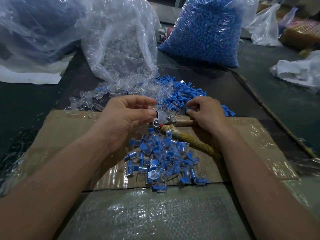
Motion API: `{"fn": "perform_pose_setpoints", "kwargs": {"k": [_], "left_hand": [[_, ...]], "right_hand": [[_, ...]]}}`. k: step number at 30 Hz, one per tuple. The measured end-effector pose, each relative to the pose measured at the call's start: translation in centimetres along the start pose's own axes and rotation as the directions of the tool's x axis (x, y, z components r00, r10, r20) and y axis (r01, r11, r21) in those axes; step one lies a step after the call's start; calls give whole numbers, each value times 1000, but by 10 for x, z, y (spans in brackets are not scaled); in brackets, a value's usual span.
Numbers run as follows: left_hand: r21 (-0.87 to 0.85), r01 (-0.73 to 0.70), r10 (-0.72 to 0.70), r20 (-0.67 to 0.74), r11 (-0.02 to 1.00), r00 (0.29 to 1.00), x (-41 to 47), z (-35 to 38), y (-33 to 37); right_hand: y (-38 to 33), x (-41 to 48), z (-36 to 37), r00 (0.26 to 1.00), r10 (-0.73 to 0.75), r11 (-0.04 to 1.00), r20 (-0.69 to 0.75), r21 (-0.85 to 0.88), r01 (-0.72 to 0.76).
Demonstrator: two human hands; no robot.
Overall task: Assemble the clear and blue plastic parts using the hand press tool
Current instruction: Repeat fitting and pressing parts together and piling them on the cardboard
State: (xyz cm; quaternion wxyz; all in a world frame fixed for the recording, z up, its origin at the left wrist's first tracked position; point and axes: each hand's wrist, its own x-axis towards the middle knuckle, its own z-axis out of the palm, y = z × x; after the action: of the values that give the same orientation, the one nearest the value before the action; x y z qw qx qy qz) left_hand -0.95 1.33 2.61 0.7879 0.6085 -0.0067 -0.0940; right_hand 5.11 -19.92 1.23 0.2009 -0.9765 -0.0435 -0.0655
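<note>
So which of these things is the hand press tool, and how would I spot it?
Find the brown cardboard sheet under the person's arms. Near its far edge, between the left hand and right hand, is the hand press tool. It is the only metal thing there: a shiny riveted head with tape-wrapped handles, among small blue and clear plastic pieces.

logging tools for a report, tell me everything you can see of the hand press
The hand press tool sits over the cardboard: a riveted grey metal head, with two handles wrapped in yellowish tape running toward the lower right. The left hand has its thumb on the head; the right hand covers the upper handle.
</note>
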Motion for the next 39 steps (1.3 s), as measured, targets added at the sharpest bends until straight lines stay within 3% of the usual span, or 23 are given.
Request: {"fn": "perform_pose_setpoints", "kwargs": {"k": [5,10,14,18,21,27,34,39], "left_hand": [[32,-36,35,25,999,999,-1,3,-1],[61,-32,29,53,998,998,-1,2,-2],[100,-34,29,53,994,998,0,0,-5],[117,-40,32,63,992,997,1,-1,-6],[109,-49,41,80,993,996,1,0,-7],[132,-77,67,77,988,995,1,1,-7],[204,-102,93,53,974,994,1,4,-8],[118,-107,104,37,987,994,1,2,-7]], "right_hand": [[-4,-7,-13,992,-26,975,-121,217,52],[-30,-30,-25,991,-94,813,-99,567,133],[-50,-44,-24,970,-220,779,-101,580,237],[-57,-50,-22,963,-249,740,-98,623,255],[-58,-52,-20,956,-275,768,-100,575,281],[-60,-52,-19,955,-290,803,-67,525,280],[-63,-54,-16,964,-250,761,-87,598,251],[-62,-52,-14,965,-248,729,-86,640,245]]}}
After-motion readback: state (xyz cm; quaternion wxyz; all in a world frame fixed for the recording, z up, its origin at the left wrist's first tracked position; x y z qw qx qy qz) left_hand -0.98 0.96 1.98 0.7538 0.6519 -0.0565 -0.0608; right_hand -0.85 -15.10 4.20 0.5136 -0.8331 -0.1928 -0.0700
